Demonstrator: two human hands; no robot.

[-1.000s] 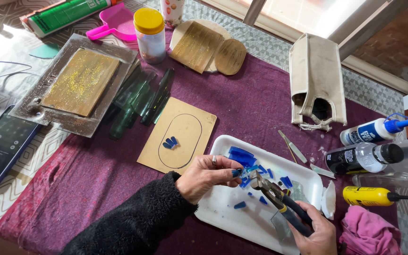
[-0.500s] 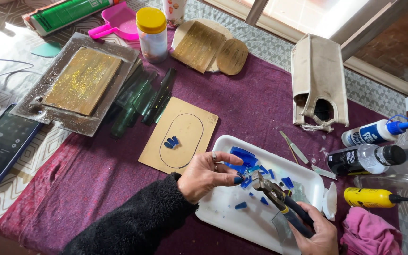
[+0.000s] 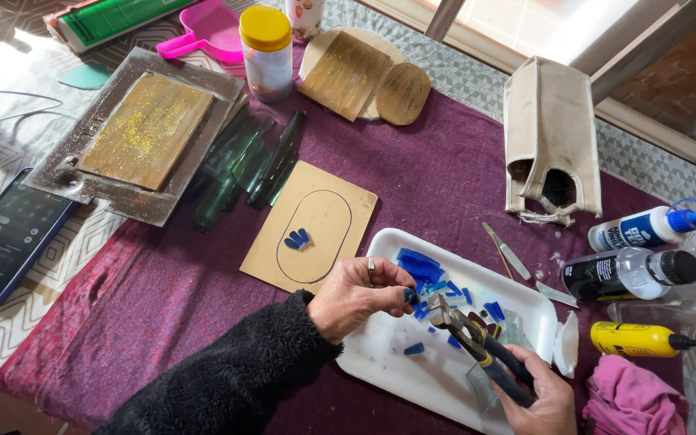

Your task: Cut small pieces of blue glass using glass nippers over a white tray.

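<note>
Blue glass piece (image 3: 409,296) pinched in your left hand (image 3: 356,296) over the white tray (image 3: 380,354).
Your right hand (image 3: 543,399) grips one pair of nippers (image 3: 477,342); three blue bits (image 3: 296,238) lie on the card (image 3: 312,227).

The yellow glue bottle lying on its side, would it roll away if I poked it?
The yellow bottle looks round and lies flat, so it would probably roll a bit. The purple cloth under it looks soft and might slow it. It seems small and plastic, so likely light and not easily broken.
</note>
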